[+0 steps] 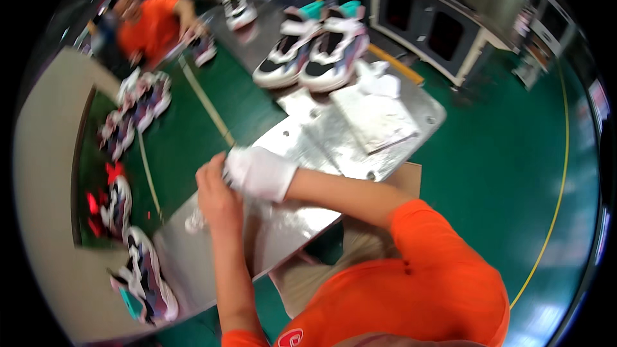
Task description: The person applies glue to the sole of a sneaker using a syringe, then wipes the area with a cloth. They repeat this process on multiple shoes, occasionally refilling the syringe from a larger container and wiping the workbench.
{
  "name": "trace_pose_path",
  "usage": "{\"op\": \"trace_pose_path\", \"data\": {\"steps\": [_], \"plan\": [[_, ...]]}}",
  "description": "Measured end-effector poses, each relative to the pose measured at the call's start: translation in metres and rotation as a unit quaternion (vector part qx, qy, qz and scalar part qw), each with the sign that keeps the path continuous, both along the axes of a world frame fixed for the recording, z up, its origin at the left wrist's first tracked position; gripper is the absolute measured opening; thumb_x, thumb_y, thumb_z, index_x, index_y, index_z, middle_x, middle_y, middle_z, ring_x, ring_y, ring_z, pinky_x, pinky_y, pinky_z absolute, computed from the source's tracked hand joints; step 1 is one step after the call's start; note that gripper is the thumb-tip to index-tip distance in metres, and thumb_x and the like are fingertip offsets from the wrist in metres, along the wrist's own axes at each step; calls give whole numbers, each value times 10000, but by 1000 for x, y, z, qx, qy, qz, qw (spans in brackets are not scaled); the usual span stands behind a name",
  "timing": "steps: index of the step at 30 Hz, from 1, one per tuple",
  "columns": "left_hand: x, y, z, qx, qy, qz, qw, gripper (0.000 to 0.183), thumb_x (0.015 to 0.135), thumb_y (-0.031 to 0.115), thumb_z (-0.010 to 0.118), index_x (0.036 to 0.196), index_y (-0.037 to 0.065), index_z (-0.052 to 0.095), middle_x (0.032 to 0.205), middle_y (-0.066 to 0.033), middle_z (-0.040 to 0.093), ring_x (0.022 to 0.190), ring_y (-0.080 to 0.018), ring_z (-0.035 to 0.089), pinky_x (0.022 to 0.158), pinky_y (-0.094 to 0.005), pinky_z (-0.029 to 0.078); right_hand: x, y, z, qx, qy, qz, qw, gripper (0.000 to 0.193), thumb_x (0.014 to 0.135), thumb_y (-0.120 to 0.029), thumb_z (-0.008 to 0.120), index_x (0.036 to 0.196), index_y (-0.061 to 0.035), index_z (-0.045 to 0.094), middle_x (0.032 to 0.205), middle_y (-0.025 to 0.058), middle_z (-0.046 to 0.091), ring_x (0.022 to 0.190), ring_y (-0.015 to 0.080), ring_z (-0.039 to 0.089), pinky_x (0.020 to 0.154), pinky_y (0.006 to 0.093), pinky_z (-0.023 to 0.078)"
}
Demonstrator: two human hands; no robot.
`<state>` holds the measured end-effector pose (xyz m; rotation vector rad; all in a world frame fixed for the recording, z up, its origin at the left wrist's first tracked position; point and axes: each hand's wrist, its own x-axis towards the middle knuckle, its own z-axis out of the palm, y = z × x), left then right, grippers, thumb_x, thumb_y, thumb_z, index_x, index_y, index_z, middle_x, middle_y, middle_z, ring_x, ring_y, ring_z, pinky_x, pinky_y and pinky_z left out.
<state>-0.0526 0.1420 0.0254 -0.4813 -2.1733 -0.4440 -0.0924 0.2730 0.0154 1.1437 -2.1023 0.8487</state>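
Note:
My bare left hand [220, 186] and my right hand [260, 172], in a white glove, meet above the metal worktable [299, 209]. Both sets of fingers look curled and closed together; what lies between them is hidden. A small crumpled white thing [195, 220] rests on the table beside my left wrist. Beyond my hands stands a pair of sneakers, a left one [283, 58] and a right one [331, 58], white and black with mauve sides and teal at the collar. Another such sneaker [149, 276] sits at the near left end of the table.
A white pad [373, 115] with crumpled white cloth [378, 80] lies on the table's far right. Several sneakers [144, 99] line the green surface at left. A co-worker in orange [151, 29] handles a shoe [204, 50] at far left. Grey cabinets [427, 26] stand behind.

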Motion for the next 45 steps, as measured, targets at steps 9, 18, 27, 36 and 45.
{"op": "trace_pose_path", "data": {"steps": [9, 18, 27, 36, 45], "plan": [[0, 4, 3, 135, 28, -36, 990, 275, 841, -74, 499, 1082, 8, 604, 897, -126, 574, 692, -216, 595, 594, -305, 487, 13, 20, 20, -400, -685, 231, 564, 354, 971, -343, 542, 733, -101, 440, 584, -15, 376, 430, 86, 377, 367, 241, 258], [12, -2, 28, 613, -133, -181, 757, 222, 1016, 171, 486, 1126, 13, 597, 813, -59, 617, 666, -103, 602, 609, -256, 506, 40, -19, 18, -211, -553, 251, 766, 753, 790, -136, 761, 1402, -31, 334, 1113, 96, 586, 884, 125, 583, 787, 267, 484], [6, -34, 39, 712, -174, -225, 642, 365, 982, 200, 555, 1247, -46, 511, 1140, -152, 659, 1159, -263, 598, 1033, -378, 458, 38, -4, 31, -248, -615, 184, 725, 480, 852, 4, 661, 1306, -32, 509, 1036, -10, 561, 895, 62, 525, 817, 216, 437], [7, -35, 38, 699, -206, -244, 640, 387, 972, 212, 570, 1263, -39, 518, 1148, -157, 661, 1152, -257, 604, 1014, -385, 479, 40, -3, 29, -193, -628, 179, 732, 423, 864, -20, 652, 1272, -40, 544, 938, -28, 538, 785, 49, 473, 704, 210, 381], [5, -36, 36, 652, -202, -241, 690, 331, 961, 182, 585, 1204, -42, 588, 1063, -146, 695, 1102, -235, 631, 967, -348, 493, 40, -3, 33, -180, -623, 156, 745, 416, 857, -19, 650, 1262, -58, 567, 832, -45, 531, 642, 25, 423, 563, 190, 321]]}}
